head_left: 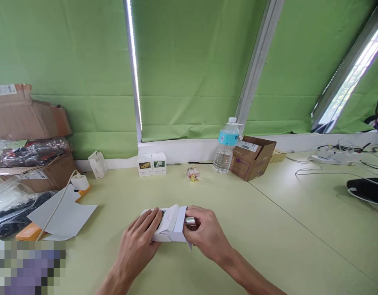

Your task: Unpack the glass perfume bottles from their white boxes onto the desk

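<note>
A small white cardboard box (172, 237) lies on its side on the table in front of me, its right end open with flaps sticking out. My left hand (141, 235) is closed over the box's left part, fingers across the top and thumb along the near side. At the open end, my right hand (209, 233) pinches a shiny silver cylinder (190, 221) between thumb and fingers. The cylinder lies at the mouth of the box; how much of it is inside is hidden by the flaps and my fingers.
Behind the hands stand two white boxes with flower pictures (152, 166), a small glass bottle with gold parts (193, 173), a water bottle (225, 149) and a brown carton (250, 159). Packages (29, 119) pile up at left near a white paper sheet (64, 217). Cables (336, 151) lie at right.
</note>
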Demonstrator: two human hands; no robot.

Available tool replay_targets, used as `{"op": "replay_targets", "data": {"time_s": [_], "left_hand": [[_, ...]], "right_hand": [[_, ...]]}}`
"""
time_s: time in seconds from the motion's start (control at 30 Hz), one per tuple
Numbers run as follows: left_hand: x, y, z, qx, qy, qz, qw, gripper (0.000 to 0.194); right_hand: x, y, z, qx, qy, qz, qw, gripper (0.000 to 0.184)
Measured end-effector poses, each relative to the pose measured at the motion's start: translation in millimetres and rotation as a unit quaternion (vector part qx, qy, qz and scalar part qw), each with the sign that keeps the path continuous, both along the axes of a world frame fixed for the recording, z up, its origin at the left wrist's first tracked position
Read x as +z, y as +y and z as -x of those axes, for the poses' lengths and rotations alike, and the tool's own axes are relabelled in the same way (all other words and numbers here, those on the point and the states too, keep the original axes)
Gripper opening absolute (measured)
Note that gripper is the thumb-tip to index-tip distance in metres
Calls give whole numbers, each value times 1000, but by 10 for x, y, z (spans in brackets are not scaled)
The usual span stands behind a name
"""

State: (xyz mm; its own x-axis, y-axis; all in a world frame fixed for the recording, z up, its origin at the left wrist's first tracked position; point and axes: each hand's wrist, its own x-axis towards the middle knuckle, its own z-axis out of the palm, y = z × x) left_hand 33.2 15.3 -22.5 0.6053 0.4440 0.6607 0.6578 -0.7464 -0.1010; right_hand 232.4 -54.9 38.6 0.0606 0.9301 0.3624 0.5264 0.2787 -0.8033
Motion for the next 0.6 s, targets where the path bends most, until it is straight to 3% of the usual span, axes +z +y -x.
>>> {"op": "replay_targets", "data": {"time_s": [0.27,0.6], "left_hand": [[3,54,76,28,3,11,1000,48],[-51,155,137,90,11,43,995,49]], "right_hand": [[-13,5,-72,-26,14,23,999,12],[20,49,-210,-59,-18,-11,998,11]]}}
